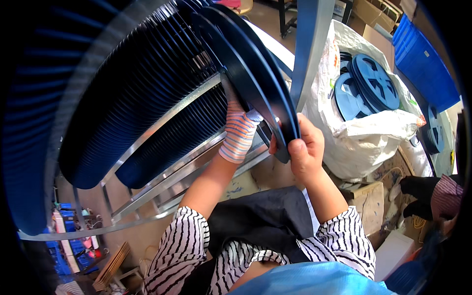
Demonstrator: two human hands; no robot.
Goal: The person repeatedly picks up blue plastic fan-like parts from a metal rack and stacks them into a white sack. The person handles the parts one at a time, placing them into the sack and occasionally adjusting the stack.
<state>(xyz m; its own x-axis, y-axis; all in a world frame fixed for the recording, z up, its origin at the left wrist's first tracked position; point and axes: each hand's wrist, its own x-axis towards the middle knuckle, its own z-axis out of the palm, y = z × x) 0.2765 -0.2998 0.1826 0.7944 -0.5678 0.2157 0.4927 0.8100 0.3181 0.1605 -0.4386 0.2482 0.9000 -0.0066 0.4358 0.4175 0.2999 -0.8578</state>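
Observation:
A pair of dark plastic reel discs [246, 64] stands tilted in front of me, faces nearly edge-on. My right hand [307, 147], bare, pinches their lower right rim, with the thumb on the near side. In a striped glove, my left hand [239, 125] grips the discs from their left side; its fingers are partly hidden in shade and behind the near disc. Directly left of the discs, long rows of similar dark reels [118, 103] stand packed side by side on a metal rack [162, 120].
To the right, a white woven sack [359, 142] holds several blue-grey reels [376, 81]. A metal post [312, 44] rises between sack and rack. A blue crate [425, 64] is at far right. Wooden boards [112, 265] lie lower left. Another person's sleeve [446, 196] shows at the right edge.

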